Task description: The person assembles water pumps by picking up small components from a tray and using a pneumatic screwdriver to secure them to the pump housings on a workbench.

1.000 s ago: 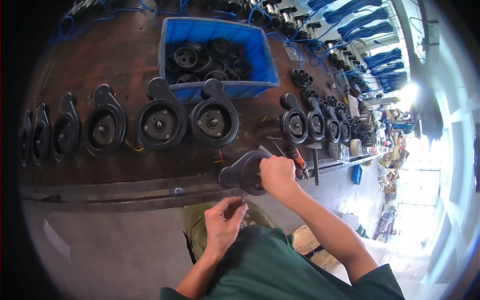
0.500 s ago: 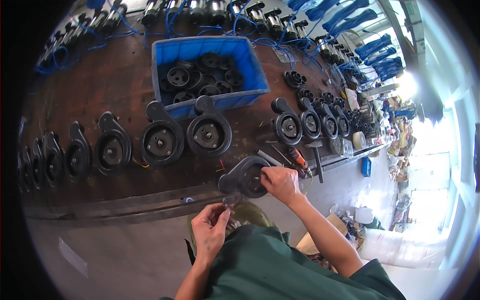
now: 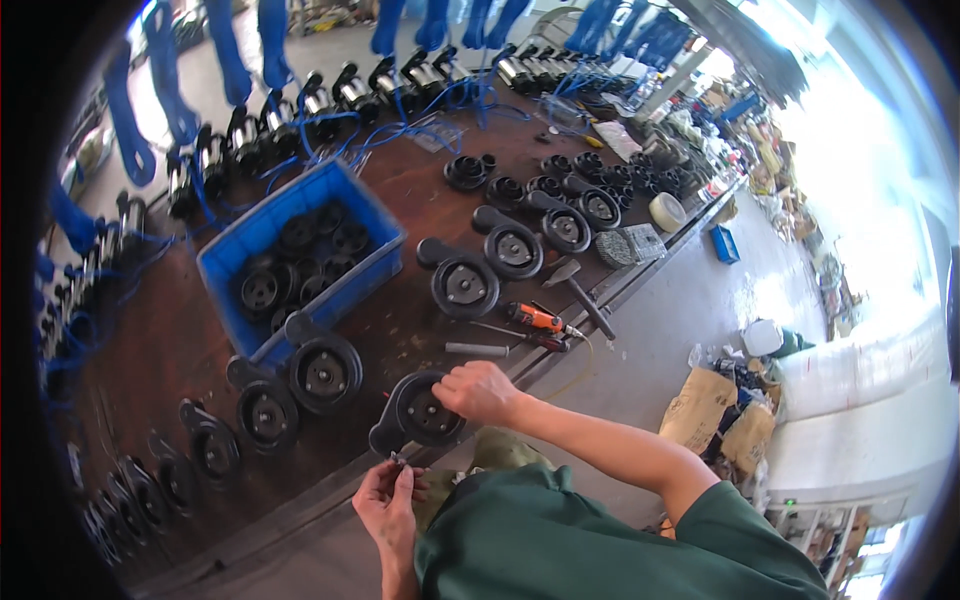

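A black round casing with a side spout [image 3: 412,408] lies at the near edge of the bench, its open face up. My right hand [image 3: 478,393] is over the casing's right side, with fingers closed in a pinch; their tips hide whatever is between them. Below the spout, in front of the bench edge, my left hand [image 3: 388,500] pinches a small metal piece [image 3: 398,459], too small to name. Just left of this casing sit similar black casings [image 3: 325,374], each with a disc and a central stub inside.
A blue crate [image 3: 228,318] of black round parts stands at left. Right of it are more casings [image 3: 464,284], an orange power tool [image 3: 538,318], a screwdriver [image 3: 535,338], a hammer [image 3: 590,305] and a tape roll [image 3: 667,211]. Motors with blue cables [image 3: 355,92] line the far edge.
The view has swung to the right, so the bench appears tilted. My right hand has shifted from the casing's centre toward its right side. The left hand still pinches the small piece.
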`<state>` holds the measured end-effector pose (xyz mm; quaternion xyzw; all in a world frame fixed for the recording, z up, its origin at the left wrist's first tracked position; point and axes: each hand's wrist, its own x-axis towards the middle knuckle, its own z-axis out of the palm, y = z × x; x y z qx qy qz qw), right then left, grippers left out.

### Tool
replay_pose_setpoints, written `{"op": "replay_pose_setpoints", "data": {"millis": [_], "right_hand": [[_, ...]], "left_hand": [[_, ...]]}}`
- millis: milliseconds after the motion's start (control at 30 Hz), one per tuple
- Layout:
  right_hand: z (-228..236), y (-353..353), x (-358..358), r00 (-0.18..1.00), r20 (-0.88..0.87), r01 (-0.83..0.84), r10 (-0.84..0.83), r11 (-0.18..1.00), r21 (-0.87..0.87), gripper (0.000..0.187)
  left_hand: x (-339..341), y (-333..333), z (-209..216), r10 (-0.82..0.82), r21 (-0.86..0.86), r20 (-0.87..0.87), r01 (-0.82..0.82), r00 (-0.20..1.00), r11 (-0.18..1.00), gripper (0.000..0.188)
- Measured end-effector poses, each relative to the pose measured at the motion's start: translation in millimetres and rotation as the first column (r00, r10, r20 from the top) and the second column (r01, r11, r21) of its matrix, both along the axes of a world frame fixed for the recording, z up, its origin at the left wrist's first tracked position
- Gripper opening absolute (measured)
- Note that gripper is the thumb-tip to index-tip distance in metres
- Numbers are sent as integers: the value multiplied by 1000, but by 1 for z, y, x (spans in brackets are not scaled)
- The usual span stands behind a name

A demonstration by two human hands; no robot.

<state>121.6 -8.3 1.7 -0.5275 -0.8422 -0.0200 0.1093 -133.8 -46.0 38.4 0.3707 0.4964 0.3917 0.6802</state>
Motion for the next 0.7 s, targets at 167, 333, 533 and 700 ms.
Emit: {"op": "replay_pose_setpoints", "data": {"millis": [167, 333, 533, 700], "right_hand": [[2, 3, 10, 994, 40, -100, 101, 995, -31, 5], [8, 17, 11, 977, 101, -176, 190, 975, -134, 6], [4, 20, 19, 973, 50, -221, 227, 970, -99, 7], [12, 25, 22, 962, 62, -253, 266, 953, -166, 7]], "left_hand": [[15, 4, 10, -14, 74, -59, 19, 998, 997, 8], [22, 3, 12, 5, 117, -62, 2, 998, 993, 9], [32, -1, 19, 13, 127, -55, -6, 998, 992, 13], [36, -11, 20, 71, 125, -50, -64, 996, 990, 12]]}}
